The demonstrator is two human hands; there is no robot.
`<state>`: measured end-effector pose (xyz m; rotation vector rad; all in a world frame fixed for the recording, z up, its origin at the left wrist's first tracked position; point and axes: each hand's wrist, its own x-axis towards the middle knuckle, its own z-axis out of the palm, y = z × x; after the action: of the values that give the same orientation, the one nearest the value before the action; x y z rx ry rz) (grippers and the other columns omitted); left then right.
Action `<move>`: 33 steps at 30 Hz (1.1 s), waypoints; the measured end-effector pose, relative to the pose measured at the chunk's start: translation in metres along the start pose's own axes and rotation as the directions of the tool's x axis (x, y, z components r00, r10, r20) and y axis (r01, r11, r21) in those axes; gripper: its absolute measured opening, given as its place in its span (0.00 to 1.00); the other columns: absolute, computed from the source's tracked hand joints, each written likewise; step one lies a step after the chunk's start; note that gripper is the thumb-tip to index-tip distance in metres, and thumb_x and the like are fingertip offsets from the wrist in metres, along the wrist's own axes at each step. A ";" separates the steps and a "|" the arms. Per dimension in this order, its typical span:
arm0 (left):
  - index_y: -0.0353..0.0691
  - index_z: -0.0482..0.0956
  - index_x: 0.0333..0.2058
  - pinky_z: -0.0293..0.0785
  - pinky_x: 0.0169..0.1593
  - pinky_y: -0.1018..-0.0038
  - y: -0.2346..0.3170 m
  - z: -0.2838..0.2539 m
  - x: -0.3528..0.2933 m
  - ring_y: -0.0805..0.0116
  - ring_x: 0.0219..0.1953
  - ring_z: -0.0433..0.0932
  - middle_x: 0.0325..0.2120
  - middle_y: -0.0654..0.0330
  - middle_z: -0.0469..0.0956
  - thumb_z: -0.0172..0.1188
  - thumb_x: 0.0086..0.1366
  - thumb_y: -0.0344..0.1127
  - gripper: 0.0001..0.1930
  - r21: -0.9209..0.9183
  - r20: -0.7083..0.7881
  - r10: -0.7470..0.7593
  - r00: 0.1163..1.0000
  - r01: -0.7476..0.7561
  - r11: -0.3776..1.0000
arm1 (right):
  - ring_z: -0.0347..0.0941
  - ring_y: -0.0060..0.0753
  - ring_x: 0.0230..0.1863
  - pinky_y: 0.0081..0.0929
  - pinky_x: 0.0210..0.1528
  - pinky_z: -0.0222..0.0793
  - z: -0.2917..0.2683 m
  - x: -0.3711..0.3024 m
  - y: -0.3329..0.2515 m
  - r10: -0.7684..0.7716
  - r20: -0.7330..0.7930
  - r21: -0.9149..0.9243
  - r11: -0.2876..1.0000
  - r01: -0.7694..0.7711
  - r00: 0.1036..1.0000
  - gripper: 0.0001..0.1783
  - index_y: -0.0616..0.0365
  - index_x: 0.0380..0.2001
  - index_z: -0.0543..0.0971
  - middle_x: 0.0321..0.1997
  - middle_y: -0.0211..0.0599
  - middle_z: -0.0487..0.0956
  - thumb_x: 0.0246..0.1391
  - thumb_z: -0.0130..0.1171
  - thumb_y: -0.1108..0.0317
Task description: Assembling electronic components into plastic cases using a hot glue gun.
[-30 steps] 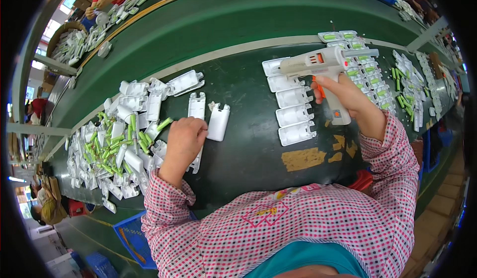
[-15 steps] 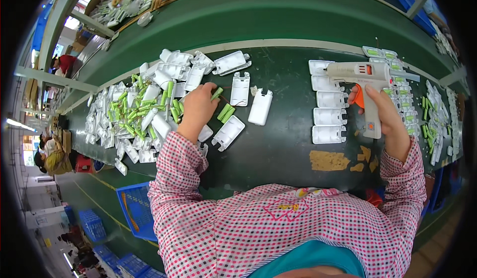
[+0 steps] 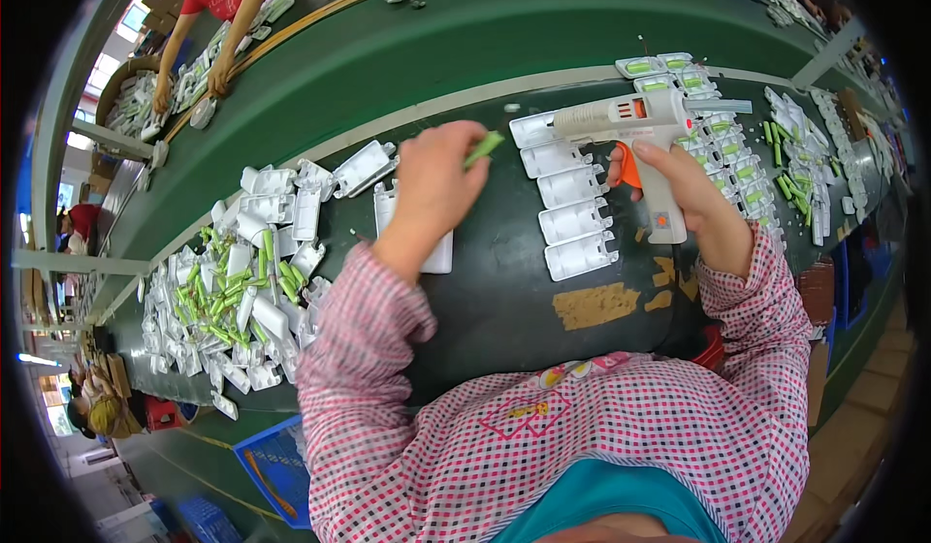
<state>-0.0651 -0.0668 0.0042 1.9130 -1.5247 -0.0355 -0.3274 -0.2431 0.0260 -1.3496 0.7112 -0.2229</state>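
Note:
A green cylindrical battery [image 3: 484,147] sticks out from the fingertips of my left hand [image 3: 434,186], which is pinched around it. This hand hovers over white plastic shells [image 3: 438,252] and partly hides them. My right hand [image 3: 684,186] grips a white glue gun [image 3: 621,114], its fingers by the orange trigger [image 3: 628,165]. The gun's nozzle points left, and a translucent glue stick [image 3: 720,106] extends from its back. Beneath and beside the nozzle, several white shells [image 3: 572,190] lie in a column, hollow side up.
Loose white shells [image 3: 267,182] and green batteries [image 3: 225,301] are heaped at the left. Shells holding green batteries [image 3: 725,150] stand in rows at the right. Brown tape patches [image 3: 593,305] mark the tabletop. Across the belt [image 3: 485,34], a co-worker's hands [image 3: 218,76] handle parts.
My left hand has moved away from the heap, carrying the battery up and toward the shell column. The view has turned, shifting the scene. My right hand still grips the glue gun.

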 end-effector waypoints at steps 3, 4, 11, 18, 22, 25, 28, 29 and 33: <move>0.45 0.78 0.36 0.65 0.44 0.60 -0.001 0.056 0.026 0.57 0.40 0.76 0.33 0.61 0.79 0.64 0.53 0.32 0.10 0.103 0.020 0.035 0.999 -0.037 0.994 | 0.78 0.31 0.42 0.25 0.37 0.70 -0.001 -0.002 0.004 -0.002 -0.028 0.003 1.000 0.002 1.000 0.22 0.59 0.45 0.77 0.39 0.37 0.82 0.61 0.53 0.50; 0.45 0.78 0.36 0.65 0.44 0.61 -0.002 0.068 0.032 0.57 0.40 0.76 0.32 0.62 0.79 0.64 0.53 0.31 0.10 0.131 0.008 0.045 0.999 -0.045 0.990 | 0.78 0.31 0.42 0.25 0.37 0.70 -0.001 -0.003 0.004 -0.004 -0.040 0.005 1.000 0.004 0.999 0.22 0.59 0.45 0.77 0.39 0.37 0.82 0.61 0.53 0.50; 0.44 0.79 0.33 0.66 0.46 0.61 -0.006 0.105 0.045 0.57 0.43 0.75 0.37 0.60 0.77 0.66 0.51 0.30 0.09 0.133 -0.062 0.088 0.994 -0.079 0.988 | 0.76 0.27 0.41 0.26 0.39 0.70 -0.010 -0.007 0.011 0.024 -0.009 0.042 0.999 -0.024 1.000 0.22 0.60 0.45 0.77 0.38 0.36 0.81 0.61 0.56 0.50; 0.41 0.78 0.31 0.73 0.44 0.62 -0.020 0.115 0.045 0.56 0.39 0.77 0.35 0.57 0.77 0.67 0.51 0.29 0.09 -0.100 -0.038 -0.057 0.998 0.053 0.994 | 0.76 0.27 0.40 0.25 0.37 0.70 -0.003 -0.002 0.007 -0.025 0.010 0.006 1.000 0.025 1.000 0.22 0.60 0.46 0.76 0.36 0.37 0.80 0.62 0.54 0.52; 0.40 0.77 0.29 0.75 0.44 0.64 -0.022 0.116 0.046 0.58 0.38 0.79 0.33 0.57 0.78 0.67 0.50 0.28 0.08 -0.159 -0.040 -0.105 0.994 0.097 0.983 | 0.76 0.27 0.40 0.24 0.36 0.70 -0.002 0.002 0.008 -0.023 -0.011 -0.027 0.999 0.022 1.000 0.21 0.61 0.46 0.76 0.37 0.38 0.80 0.62 0.53 0.53; 0.40 0.77 0.28 0.75 0.44 0.64 -0.022 0.116 0.047 0.58 0.37 0.78 0.32 0.58 0.78 0.66 0.50 0.28 0.07 -0.174 -0.050 -0.112 0.992 0.102 0.979 | 0.76 0.28 0.40 0.24 0.36 0.70 0.000 0.006 0.007 -0.027 -0.020 -0.052 0.998 0.026 0.999 0.22 0.62 0.46 0.76 0.37 0.38 0.80 0.62 0.54 0.53; 0.40 0.77 0.28 0.74 0.44 0.63 -0.021 0.117 0.048 0.57 0.37 0.78 0.32 0.58 0.78 0.66 0.50 0.28 0.07 -0.184 -0.035 -0.139 0.990 0.130 0.974 | 0.77 0.28 0.39 0.24 0.36 0.70 0.000 0.009 0.007 -0.021 -0.034 -0.068 0.997 0.019 0.999 0.22 0.62 0.46 0.76 0.36 0.38 0.80 0.62 0.54 0.52; 0.40 0.77 0.28 0.74 0.44 0.63 -0.021 0.117 0.048 0.57 0.37 0.78 0.32 0.58 0.78 0.66 0.50 0.28 0.07 -0.185 -0.035 -0.139 0.990 0.130 0.974 | 0.77 0.28 0.39 0.24 0.36 0.70 0.000 0.009 0.008 -0.021 -0.034 -0.069 0.997 0.018 0.999 0.22 0.62 0.46 0.76 0.36 0.38 0.80 0.62 0.54 0.52; 0.40 0.76 0.27 0.74 0.45 0.63 -0.021 0.118 0.048 0.57 0.38 0.78 0.32 0.58 0.78 0.66 0.50 0.29 0.07 -0.182 -0.046 -0.131 0.990 0.121 0.976 | 0.77 0.27 0.37 0.24 0.35 0.70 -0.003 0.006 0.006 -0.037 -0.001 -0.064 0.997 0.037 0.999 0.21 0.61 0.44 0.76 0.35 0.36 0.79 0.62 0.54 0.52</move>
<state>-0.0813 -0.1640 -0.0789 1.8482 -1.3146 -0.1664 -0.3263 -0.2475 0.0185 -1.4244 0.7006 -0.2327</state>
